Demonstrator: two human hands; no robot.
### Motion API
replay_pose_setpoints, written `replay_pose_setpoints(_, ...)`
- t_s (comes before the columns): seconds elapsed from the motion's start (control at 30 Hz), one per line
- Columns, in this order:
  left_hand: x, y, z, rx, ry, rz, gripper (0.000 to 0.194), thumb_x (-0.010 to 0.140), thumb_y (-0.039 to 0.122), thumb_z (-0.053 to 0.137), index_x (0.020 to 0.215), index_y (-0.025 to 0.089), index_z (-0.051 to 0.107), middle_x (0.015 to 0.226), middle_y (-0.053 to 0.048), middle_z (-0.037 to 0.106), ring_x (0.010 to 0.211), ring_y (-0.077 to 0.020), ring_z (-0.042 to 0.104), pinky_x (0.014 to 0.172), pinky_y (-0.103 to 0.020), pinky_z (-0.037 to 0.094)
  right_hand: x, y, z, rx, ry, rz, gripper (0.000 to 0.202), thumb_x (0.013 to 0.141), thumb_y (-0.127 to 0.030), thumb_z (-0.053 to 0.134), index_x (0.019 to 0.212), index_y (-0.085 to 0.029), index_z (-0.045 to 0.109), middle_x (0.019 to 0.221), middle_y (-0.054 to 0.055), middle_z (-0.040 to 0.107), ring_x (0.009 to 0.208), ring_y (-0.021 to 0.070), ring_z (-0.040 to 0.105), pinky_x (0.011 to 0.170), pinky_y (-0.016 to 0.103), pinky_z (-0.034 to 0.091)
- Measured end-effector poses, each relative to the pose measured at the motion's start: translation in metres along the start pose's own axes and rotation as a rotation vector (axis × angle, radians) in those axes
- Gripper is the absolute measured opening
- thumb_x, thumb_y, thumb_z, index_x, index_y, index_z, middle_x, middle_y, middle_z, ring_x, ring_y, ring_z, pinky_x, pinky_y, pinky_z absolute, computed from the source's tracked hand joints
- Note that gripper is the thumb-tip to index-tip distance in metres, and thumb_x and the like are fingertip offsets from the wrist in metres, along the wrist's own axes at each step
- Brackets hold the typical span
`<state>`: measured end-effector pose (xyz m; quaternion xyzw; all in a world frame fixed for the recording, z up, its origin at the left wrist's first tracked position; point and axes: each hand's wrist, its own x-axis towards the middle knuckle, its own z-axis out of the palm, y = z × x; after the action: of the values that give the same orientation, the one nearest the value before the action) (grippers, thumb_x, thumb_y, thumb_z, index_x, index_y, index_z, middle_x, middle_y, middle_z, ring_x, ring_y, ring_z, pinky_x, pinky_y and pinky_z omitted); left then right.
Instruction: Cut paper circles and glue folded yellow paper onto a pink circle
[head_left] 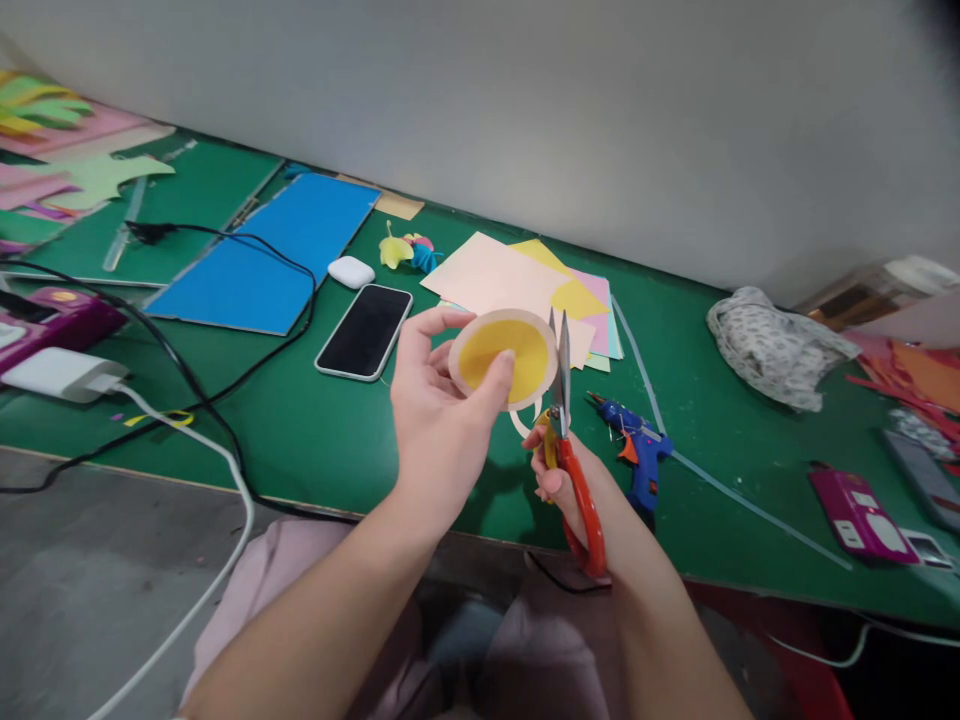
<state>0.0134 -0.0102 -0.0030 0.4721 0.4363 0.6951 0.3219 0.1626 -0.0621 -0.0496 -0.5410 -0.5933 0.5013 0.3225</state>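
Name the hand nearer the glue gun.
Right. The right hand, gripping scissors, is just left of the glue gun; the left hand, holding a disc, is farther left.

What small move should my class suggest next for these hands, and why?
Perhaps the left hand should turn the round paper piece slightly, offering its pale rim to the scissors. The right hand holds these slightly open beside the edge, and the left thumb rests on the yellow middle. Whether paper lies between the blades is unclear.
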Motion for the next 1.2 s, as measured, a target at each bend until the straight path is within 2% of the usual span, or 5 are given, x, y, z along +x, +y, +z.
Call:
replay_pose_setpoints(0.27, 0.003, 0.0, -0.002, -0.019, -0.031, -0.01, 0.033, 0.074, 0.028, 0.068, 0.101, 0.022, 0.049, 0.091, -0.002, 0.062, 0.079, -0.0158, 0.065, 0.063, -0.026, 0.056, -0.003, -0.01, -0.001, 0.01, 0.0, 0.039, 0.068, 0.068, -0.084, 0.043, 0.099, -0.023, 0.048, 0.066, -0.003, 0.046, 0.055, 0.0122, 0.038, 0.053, 0.025, 0.034)
replay_pose_setpoints(0.5, 0.007, -0.001, -0.005, -0.009, -0.019, 0.015, 0.035, 0.072, 0.026, 0.07, 0.101, 0.022, 0.051, 0.089, -0.002, 0.062, 0.078, -0.0148, 0.064, 0.064, -0.025, 0.055, -0.001, -0.007, -0.009, -0.013, -0.019, 0.057, 0.078, 0.057, -0.09, 0.043, 0.096, -0.023, 0.048, 0.064, -0.004, 0.042, 0.054, 0.012, 0.036, 0.052, 0.025, 0.032)
replay_pose_setpoints(0.77, 0.004, 0.002, -0.004, -0.012, -0.051, -0.003, 0.035, 0.073, 0.022, 0.068, 0.103, 0.021, 0.05, 0.084, 0.0, 0.062, 0.073, -0.0133, 0.064, 0.06, -0.022, 0.055, -0.001, -0.008, -0.009, -0.096, -0.012, -0.018, 0.075, 0.065, -0.087, 0.04, 0.1, -0.022, 0.048, 0.065, -0.004, 0.039, 0.055, 0.0126, 0.037, 0.052, 0.025, 0.03)
replay_pose_setpoints(0.97, 0.003, 0.002, -0.002, -0.025, -0.058, -0.019, 0.034, 0.074, 0.022, 0.068, 0.102, 0.021, 0.049, 0.085, 0.0, 0.062, 0.073, -0.0126, 0.064, 0.06, -0.022, 0.055, 0.001, 0.0, -0.008, -0.066, -0.033, 0.018, 0.075, 0.064, -0.088, 0.039, 0.101, -0.024, 0.046, 0.066, -0.004, 0.039, 0.054, 0.0125, 0.036, 0.051, 0.025, 0.031)
replay_pose_setpoints(1.2, 0.003, 0.004, -0.002, -0.022, -0.052, -0.031, 0.034, 0.074, 0.023, 0.068, 0.103, 0.021, 0.049, 0.085, 0.0, 0.062, 0.075, -0.0127, 0.064, 0.062, -0.022, 0.055, -0.001, -0.005, -0.007, -0.059, -0.029, 0.014, 0.075, 0.063, -0.088, 0.041, 0.1, -0.023, 0.047, 0.066, -0.004, 0.038, 0.056, 0.0125, 0.036, 0.053, 0.025, 0.032)
